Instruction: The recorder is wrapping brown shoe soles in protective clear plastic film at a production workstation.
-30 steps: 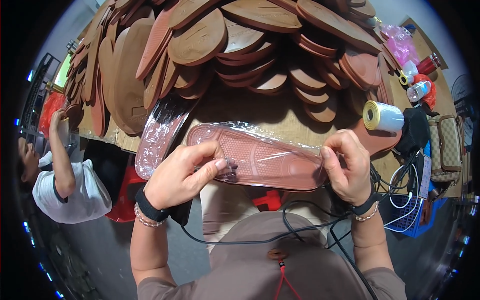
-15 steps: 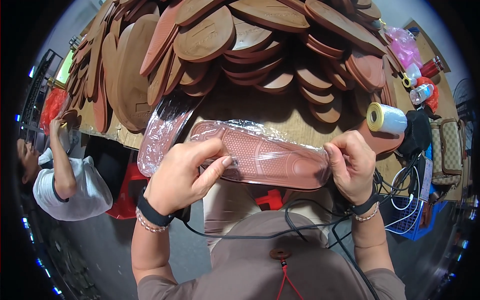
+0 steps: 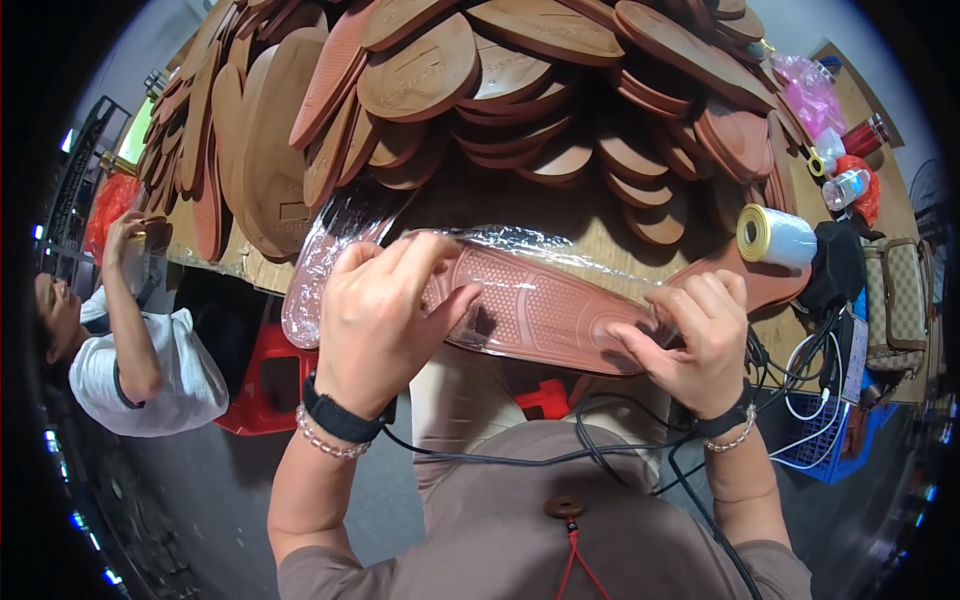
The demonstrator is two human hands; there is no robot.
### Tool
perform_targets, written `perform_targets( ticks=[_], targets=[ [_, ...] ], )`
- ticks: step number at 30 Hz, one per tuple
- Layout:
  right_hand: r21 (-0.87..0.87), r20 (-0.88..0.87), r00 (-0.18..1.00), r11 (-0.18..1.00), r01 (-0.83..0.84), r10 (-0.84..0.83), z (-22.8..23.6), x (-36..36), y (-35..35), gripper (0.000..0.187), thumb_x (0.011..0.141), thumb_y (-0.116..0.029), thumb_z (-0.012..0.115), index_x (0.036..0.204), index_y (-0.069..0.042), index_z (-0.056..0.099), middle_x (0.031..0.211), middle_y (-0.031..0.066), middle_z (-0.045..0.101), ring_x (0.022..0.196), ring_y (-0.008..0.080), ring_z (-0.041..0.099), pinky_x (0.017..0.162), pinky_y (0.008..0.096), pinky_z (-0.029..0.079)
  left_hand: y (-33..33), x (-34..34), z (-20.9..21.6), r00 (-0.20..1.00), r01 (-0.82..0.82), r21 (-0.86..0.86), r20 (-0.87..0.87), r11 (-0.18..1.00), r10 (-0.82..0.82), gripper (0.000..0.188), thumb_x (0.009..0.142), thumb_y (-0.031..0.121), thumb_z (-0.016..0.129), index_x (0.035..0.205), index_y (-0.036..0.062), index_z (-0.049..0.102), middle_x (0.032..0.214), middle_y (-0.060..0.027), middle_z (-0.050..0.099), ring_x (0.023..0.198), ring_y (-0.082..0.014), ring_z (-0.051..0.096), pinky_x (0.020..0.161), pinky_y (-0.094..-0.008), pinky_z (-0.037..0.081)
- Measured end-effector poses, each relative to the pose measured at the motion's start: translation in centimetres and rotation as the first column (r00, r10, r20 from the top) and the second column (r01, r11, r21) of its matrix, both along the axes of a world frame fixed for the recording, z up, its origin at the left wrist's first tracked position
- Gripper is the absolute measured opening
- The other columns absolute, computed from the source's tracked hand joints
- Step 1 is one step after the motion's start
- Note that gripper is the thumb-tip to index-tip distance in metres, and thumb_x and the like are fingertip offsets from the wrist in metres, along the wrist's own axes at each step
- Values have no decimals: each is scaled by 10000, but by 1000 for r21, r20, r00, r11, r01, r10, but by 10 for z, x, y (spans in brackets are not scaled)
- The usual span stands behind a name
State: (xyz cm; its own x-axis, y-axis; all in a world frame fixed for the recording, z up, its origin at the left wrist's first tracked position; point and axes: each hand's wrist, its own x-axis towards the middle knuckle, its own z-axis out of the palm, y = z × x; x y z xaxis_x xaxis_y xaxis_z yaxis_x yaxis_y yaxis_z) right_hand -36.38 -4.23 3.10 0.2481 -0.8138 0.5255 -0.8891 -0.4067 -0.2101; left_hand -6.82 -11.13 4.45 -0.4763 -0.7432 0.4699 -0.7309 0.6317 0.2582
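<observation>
A reddish-brown shoe sole (image 3: 540, 305) with a honeycomb-textured surface lies across the near edge of the table, clear plastic film (image 3: 520, 243) over it. My left hand (image 3: 385, 310) is at its left end, fingers bent over the film at the far edge and thumb apart above the sole. At the other end, my right hand (image 3: 700, 345) has its fingers curled on the film and its thumb reaching onto the sole. The film stretches between both hands along the far side. Beside my left hand sits another film-wrapped sole (image 3: 305, 300). Some of my fingertips are hidden.
A large heap of brown and reddish soles (image 3: 420, 80) covers the back of the table. A roll of film (image 3: 775, 237) stands at right, near a checked bag (image 3: 893, 305) and cables. Another person (image 3: 145, 370) sits at left by a red stool (image 3: 270, 385).
My left hand has moved to the far edge of the sole, its thumb and forefinger now apart. My right thumb has stretched left onto the sole. The person at left has shifted slightly.
</observation>
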Motion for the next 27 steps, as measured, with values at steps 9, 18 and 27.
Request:
perform_targets(
  ticks=[9, 18, 27],
  targets=[
    [24, -75, 994, 996, 83, -81, -10, 5, -1, 439, 763, -369, 891, 930, -71, 615, 824, 81, 552, 832, 300, 565, 891, 444, 414, -13, -14, -29, 972, -213, -23, 101, 977, 214, 897, 645, 303, 984, 1401, 91, 549, 1232, -99, 637, 1111, -286, 638, 911, -422, 455],
    [81, -169, 982, 992, 94, -80, -11, 15, -3, 487, 744, -336, 884, 1035, -58, 609, 902, 94, 575, 895, 295, 578, 901, 439, 410, -13, -12, -31, 961, -270, -13, 60, 963, 271, 889, 699, 332, 963, 1432, 65, 537, 1385, -167, 550, 1228, -378, 576, 996, -480, 466],
    [98, -137, 988, 991, 86, -72, -9, 12, -1, 509, 727, -311, 891, 1074, -57, 618, 943, 87, 601, 936, 288, 592, 907, 437, 407, 39, -52, -23, 951, 301, 329, -37, 895, -307, 551, 851, 165, 847, 1357, 71, 652, 1329, -119, 653, 1186, -337, 626, 999, -447, 498]
  ],
)
